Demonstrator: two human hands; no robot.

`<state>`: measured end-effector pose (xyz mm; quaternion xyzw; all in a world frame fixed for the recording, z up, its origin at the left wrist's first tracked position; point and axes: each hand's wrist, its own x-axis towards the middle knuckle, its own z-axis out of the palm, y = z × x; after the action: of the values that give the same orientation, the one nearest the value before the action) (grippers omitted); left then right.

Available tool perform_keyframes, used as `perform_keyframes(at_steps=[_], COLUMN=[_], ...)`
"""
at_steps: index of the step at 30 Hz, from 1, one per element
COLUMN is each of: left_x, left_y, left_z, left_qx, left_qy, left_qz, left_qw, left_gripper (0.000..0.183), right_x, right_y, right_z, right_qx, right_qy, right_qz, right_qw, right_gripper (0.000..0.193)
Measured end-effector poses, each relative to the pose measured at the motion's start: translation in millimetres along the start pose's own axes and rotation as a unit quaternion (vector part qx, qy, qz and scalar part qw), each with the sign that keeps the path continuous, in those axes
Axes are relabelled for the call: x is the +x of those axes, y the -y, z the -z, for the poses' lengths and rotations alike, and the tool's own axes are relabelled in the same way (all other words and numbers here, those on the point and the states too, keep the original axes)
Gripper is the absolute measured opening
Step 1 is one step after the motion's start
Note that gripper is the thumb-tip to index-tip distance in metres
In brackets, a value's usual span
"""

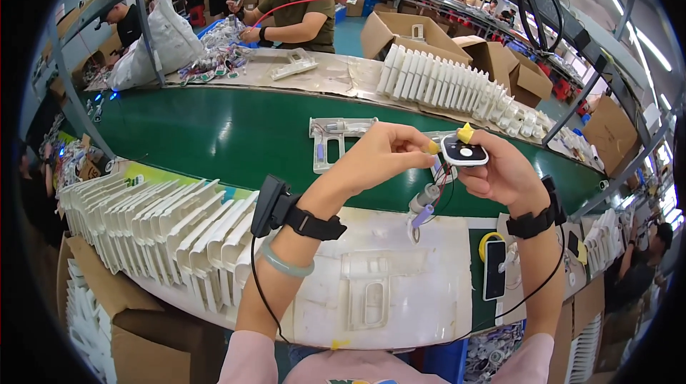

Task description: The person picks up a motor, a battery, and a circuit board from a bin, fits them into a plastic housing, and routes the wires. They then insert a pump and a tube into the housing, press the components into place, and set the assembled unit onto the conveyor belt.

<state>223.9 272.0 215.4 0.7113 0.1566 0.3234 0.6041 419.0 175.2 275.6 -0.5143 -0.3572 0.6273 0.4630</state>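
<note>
Green conveyor belt (243,130) beyond; our right hand (509,170) grips black-faced control module (463,151), likely light, stiff: best held by rim (469,163); wires (447,174) look fragile; left hand's (382,155) grip we can't tell.

Grey and purple cylinders (423,215) hang below the black-faced white module (464,152).

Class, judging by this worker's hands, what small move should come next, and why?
Perhaps the left hand should reach down and steady the grey cylinder: it appears to dangle below the black-and-white panel that the right hand holds, and no hand supports it from beneath.
</note>
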Motion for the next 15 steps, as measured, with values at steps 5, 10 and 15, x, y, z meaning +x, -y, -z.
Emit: perform_keyframes(at_steps=[5, 10, 15], left_x=[0, -3, -7], left_y=[9, 12, 16], left_z=[-7, -21, -28], left_qx=[-0.027, -0.031, 0.173], left_qy=[0.011, 0.022, -0.043], left_qz=[-0.063, -0.065, -0.114], left_qw=[0.998, 0.997, 0.977], left_gripper=[0.012, 0.015, 0.015], right_x=[-2, -6, 5], right_y=[-2, -13, -31], right_z=[-5, 4, 21], right_qx=[-0.033, -0.007, -0.002], right_qy=[0.036, 0.022, 0.044], right_qz=[0.018, 0.038, 0.047], right_qw=[0.999, 0.999, 0.998], right_gripper=[0.026, 0.024, 0.019])
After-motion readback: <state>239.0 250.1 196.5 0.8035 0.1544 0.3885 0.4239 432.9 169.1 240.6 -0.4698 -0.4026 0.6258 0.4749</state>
